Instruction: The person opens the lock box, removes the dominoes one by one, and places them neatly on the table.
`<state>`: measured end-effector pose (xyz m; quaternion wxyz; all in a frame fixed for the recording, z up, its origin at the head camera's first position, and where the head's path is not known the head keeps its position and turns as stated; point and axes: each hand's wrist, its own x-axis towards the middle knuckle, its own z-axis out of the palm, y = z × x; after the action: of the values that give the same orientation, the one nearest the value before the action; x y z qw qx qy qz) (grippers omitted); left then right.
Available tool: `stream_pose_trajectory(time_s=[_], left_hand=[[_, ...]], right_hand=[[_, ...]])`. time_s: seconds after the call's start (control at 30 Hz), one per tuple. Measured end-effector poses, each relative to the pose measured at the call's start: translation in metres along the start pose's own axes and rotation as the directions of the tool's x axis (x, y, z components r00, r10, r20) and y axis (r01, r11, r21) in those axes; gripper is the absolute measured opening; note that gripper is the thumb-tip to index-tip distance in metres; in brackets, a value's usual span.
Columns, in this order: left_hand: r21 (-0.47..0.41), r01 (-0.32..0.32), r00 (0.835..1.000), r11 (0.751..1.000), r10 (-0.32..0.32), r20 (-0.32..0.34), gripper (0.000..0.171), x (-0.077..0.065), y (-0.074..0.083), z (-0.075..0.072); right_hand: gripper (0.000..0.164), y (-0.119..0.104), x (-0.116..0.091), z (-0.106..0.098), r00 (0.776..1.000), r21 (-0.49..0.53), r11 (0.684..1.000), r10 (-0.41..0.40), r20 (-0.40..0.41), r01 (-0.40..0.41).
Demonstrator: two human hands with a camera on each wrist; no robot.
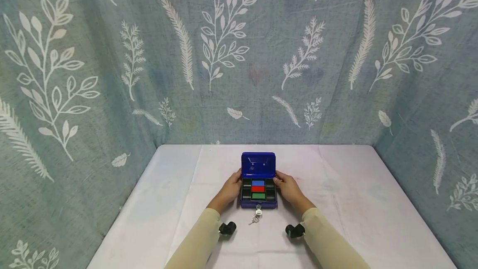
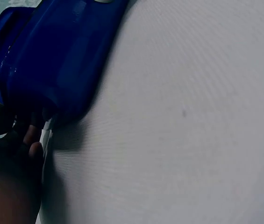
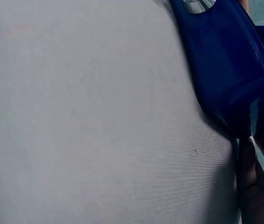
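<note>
A blue metal cash box (image 1: pixel 259 205) stands on the table with its lid (image 1: pixel 258 164) raised at the back. Inside is a black tray (image 1: pixel 247 184) whose middle column holds a blue piece (image 1: pixel 257 183), a red piece (image 1: pixel 257 189) and a green piece (image 1: pixel 258 196). Keys (image 1: pixel 256 219) hang at the lock on its front. My left hand (image 1: pixel 230 188) grips the box's left side, fingers against its wall in the left wrist view. On the opposite side my right hand (image 1: pixel 289 187) holds it, thumb at the rim; part of its fingers is hidden in the head view.
A white cloth covers the table (image 1: pixel 179 177). Grey-green curtains (image 1: pixel 257 74) with white leaf prints enclose it at the back and on both sides. A black wrist device (image 1: pixel 228 228) sits below the left sleeve, and another black device (image 1: pixel 295 231) by the right.
</note>
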<state>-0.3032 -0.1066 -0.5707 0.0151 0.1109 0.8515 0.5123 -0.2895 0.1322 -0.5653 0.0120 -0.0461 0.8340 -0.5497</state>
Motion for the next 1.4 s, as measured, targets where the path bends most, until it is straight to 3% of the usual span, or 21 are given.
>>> stream_pose_trajectory(time_s=[0.4,0.67,0.87,1.0,1.13,1.4], left_hand=[[-0.016,0.047,0.999,0.999,-0.048,-0.025,0.050,-0.005,-0.001,-0.004],[-0.010,0.022,1.000,1.000,-0.022,-0.011,0.052,-0.020,0.000,-0.014],[-0.031,0.018,0.999,0.999,-0.019,-0.037,0.053,-0.034,-0.003,-0.011],[0.079,0.010,0.999,0.997,-0.006,-0.047,0.050,-0.040,-0.003,-0.006],[0.251,-0.019,0.999,0.968,0.025,-0.023,0.050,-0.045,-0.001,-0.005],[0.334,-0.066,0.998,0.940,0.070,-0.001,0.051,-0.048,-0.003,-0.007]], right_hand=[[0.049,0.007,-0.002,-0.001,1.000,0.023,1.000,-0.014,0.005,0.013],[0.050,0.009,-0.005,0.000,1.000,0.114,0.993,-0.003,-0.006,0.003],[0.049,0.010,-0.005,0.001,0.999,0.184,0.983,0.023,-0.026,-0.018],[0.046,0.011,-0.004,0.002,0.999,0.205,0.978,0.037,-0.026,-0.031],[0.044,0.012,-0.004,0.002,0.999,0.193,0.981,0.041,-0.024,-0.035],[0.042,0.013,-0.004,0.001,0.999,0.184,0.982,0.039,-0.027,-0.034]])
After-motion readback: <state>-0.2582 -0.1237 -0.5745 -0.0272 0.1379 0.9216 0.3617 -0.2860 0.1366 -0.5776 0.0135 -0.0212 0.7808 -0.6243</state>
